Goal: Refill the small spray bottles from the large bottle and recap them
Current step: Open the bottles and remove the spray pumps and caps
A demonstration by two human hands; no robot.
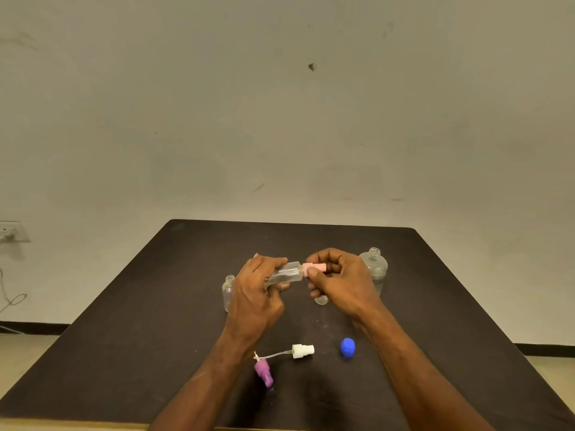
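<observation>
My left hand grips a small clear spray bottle, held sideways above the dark table. My right hand pinches the pink spray cap at that bottle's neck. The large clear bottle stands uncapped just behind my right hand. Another small clear bottle stands open to the left of my left hand. A third clear piece shows under my right hand, mostly hidden.
Near the front of the table lie a white spray cap with its tube, a purple spray cap and a blue screw cap. A wall outlet and a cable are at far left.
</observation>
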